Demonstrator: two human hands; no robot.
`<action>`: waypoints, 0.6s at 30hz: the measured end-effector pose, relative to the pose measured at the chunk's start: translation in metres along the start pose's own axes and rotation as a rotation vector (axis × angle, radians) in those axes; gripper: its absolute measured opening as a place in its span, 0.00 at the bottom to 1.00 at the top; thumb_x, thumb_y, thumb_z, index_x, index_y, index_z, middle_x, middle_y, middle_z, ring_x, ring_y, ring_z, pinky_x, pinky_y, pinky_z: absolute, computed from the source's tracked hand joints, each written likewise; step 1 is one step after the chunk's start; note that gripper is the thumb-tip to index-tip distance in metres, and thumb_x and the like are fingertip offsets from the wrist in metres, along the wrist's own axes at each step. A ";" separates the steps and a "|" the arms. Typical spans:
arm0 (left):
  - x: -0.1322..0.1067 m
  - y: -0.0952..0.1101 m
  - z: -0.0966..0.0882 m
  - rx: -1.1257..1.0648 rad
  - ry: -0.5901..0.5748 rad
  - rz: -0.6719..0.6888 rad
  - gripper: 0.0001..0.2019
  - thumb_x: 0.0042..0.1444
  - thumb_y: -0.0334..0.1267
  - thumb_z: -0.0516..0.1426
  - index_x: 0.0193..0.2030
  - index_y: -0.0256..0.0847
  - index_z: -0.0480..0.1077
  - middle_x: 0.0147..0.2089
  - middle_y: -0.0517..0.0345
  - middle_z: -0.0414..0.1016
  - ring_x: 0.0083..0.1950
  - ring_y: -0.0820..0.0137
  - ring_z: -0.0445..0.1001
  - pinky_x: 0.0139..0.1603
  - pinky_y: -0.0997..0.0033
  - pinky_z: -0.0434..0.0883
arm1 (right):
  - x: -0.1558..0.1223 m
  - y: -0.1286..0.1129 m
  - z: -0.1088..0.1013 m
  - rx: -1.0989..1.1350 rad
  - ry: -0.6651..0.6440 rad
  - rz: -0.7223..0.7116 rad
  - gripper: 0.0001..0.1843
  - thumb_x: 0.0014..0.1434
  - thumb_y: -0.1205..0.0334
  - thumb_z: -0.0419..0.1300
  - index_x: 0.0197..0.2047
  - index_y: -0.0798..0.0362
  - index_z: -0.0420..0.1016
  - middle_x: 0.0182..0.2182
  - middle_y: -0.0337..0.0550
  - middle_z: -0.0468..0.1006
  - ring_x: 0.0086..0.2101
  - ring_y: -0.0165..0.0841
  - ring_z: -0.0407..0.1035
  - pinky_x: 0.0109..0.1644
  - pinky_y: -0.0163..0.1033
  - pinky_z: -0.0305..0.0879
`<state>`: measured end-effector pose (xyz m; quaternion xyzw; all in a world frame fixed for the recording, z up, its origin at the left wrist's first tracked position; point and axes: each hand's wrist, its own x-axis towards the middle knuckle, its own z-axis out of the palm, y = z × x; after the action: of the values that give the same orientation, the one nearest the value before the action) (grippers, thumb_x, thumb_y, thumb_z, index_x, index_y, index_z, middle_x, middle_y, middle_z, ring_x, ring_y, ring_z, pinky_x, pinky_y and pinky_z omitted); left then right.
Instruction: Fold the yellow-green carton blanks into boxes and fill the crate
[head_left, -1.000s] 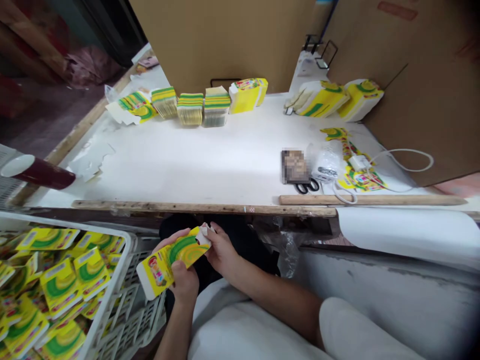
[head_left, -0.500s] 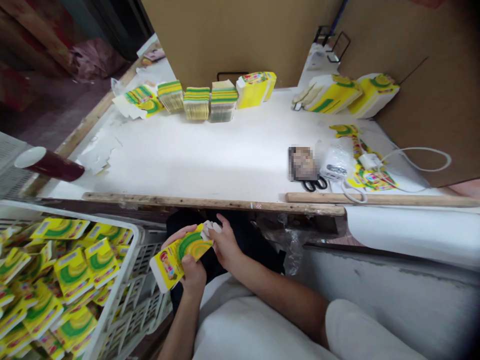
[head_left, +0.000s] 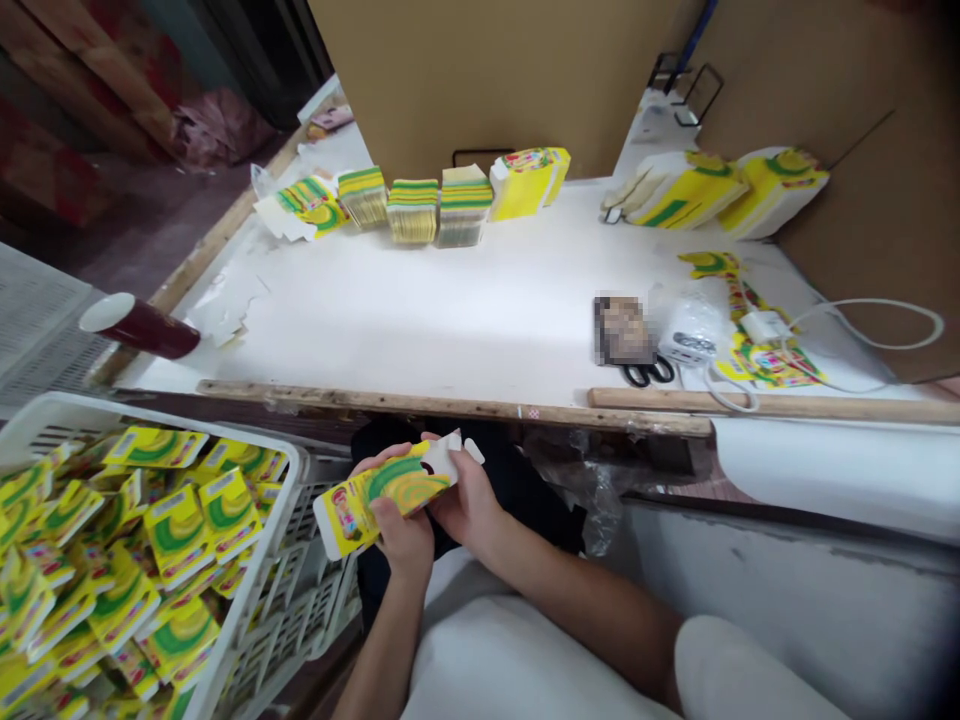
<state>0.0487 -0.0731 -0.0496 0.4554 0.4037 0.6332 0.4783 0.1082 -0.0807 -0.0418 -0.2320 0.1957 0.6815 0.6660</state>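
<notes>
A yellow and green printed carton [head_left: 409, 482] lies tilted across my lap, below the table edge. My left hand [head_left: 403, 535] is closed around its middle, thumb on the printed face and fingers along the far side. At the carton's right end, white flaps [head_left: 454, 442] stick out. My right hand [head_left: 474, 500] is closed on that end, its thumb against the flaps and some fingers hidden beneath the carton. What is inside the carton, I cannot tell.
A white crate [head_left: 289, 470] at left holds many yellow cartons. Along the table's back stand card stacks [head_left: 412, 212] and flat carton bundles [head_left: 686, 190]. A dark red cup [head_left: 154, 328] lies at left; scissors [head_left: 649, 370] and a power strip [head_left: 690, 345] lie at right.
My right hand has turned and come down around the carton's end, its raised finger now lowered. The bunched white flaps there have spread apart. The whole view has shifted slightly.
</notes>
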 end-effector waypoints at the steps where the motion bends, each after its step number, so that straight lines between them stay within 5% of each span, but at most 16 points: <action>1: 0.001 0.001 0.001 -0.029 -0.018 0.023 0.20 0.54 0.57 0.51 0.43 0.43 0.62 0.41 0.54 0.70 0.45 0.64 0.71 0.48 0.61 0.69 | 0.001 0.000 0.000 0.004 -0.002 0.007 0.08 0.53 0.58 0.59 0.35 0.54 0.72 0.25 0.39 0.75 0.26 0.31 0.69 0.34 0.37 0.69; 6: 0.006 -0.001 -0.001 -0.020 -0.027 0.023 0.17 0.56 0.54 0.48 0.44 0.43 0.62 0.42 0.54 0.70 0.46 0.66 0.70 0.50 0.61 0.68 | 0.002 0.003 -0.001 -0.068 -0.056 -0.072 0.13 0.42 0.66 0.66 0.35 0.54 0.73 0.25 0.36 0.75 0.30 0.31 0.70 0.39 0.37 0.69; 10: 0.007 0.001 0.003 -0.012 -0.003 0.039 0.17 0.54 0.54 0.50 0.41 0.42 0.61 0.39 0.55 0.69 0.45 0.66 0.70 0.51 0.60 0.67 | -0.002 0.005 0.001 -0.255 -0.027 -0.256 0.15 0.43 0.57 0.68 0.35 0.54 0.75 0.31 0.40 0.78 0.35 0.34 0.71 0.44 0.39 0.68; 13: 0.005 0.005 0.007 -0.017 -0.018 0.048 0.16 0.54 0.51 0.52 0.40 0.42 0.61 0.38 0.55 0.69 0.43 0.66 0.70 0.50 0.60 0.67 | -0.007 0.003 -0.001 -0.445 -0.066 -0.341 0.24 0.48 0.49 0.64 0.45 0.54 0.74 0.45 0.45 0.76 0.45 0.36 0.70 0.52 0.41 0.64; 18: 0.001 0.009 0.003 -0.001 0.040 -0.059 0.16 0.52 0.52 0.54 0.38 0.41 0.62 0.36 0.57 0.69 0.37 0.68 0.70 0.40 0.66 0.71 | -0.022 -0.006 -0.007 -0.878 -0.372 -0.317 0.48 0.47 0.56 0.66 0.67 0.49 0.47 0.63 0.46 0.57 0.55 0.37 0.62 0.59 0.44 0.58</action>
<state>0.0494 -0.0738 -0.0401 0.4302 0.4261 0.6280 0.4888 0.1148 -0.1020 -0.0344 -0.3919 -0.2694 0.6196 0.6244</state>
